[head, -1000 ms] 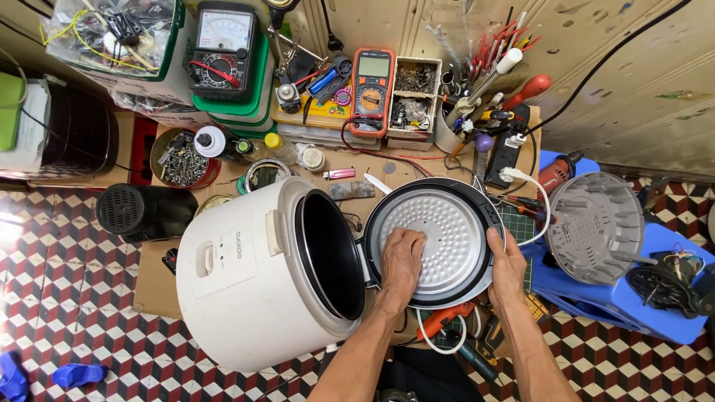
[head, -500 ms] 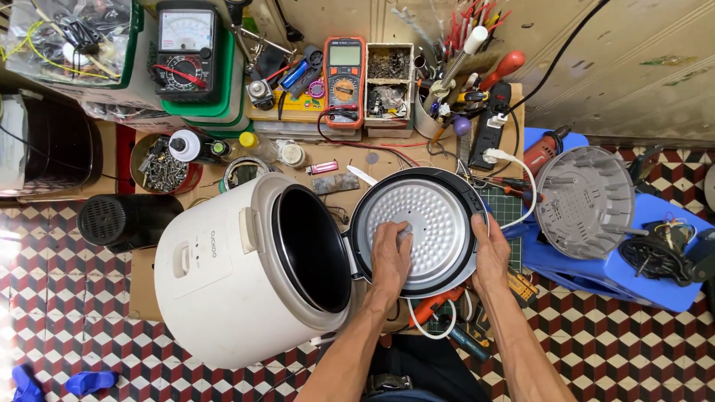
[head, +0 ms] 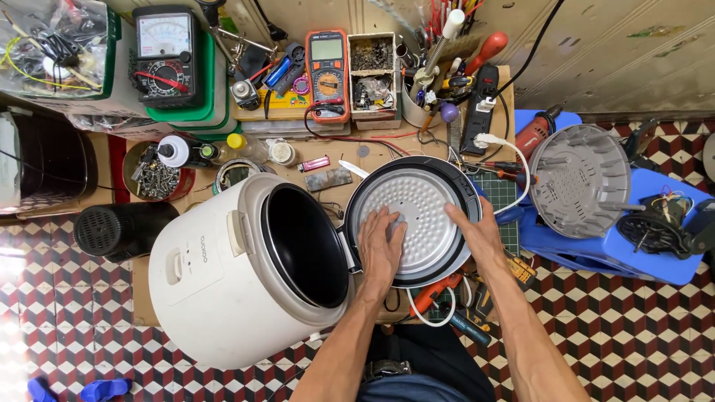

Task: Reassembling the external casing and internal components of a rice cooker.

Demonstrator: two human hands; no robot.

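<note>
Both hands are lying flat, fingers spread, on the round dimpled metal inner lid (head: 417, 216): left hand (head: 381, 246) at seven o'clock, right hand (head: 479, 234) at four o'clock, beside the white tipped rice cooker (head: 223, 275).

A white rice cooker (head: 238, 275) lies on the checkered floor (head: 633, 335).

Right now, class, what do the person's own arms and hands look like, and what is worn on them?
Both forearms are bare, with no sleeves showing. The left hand and right hand wear no gloves, and no rings, watch or markings can be made out.
</note>
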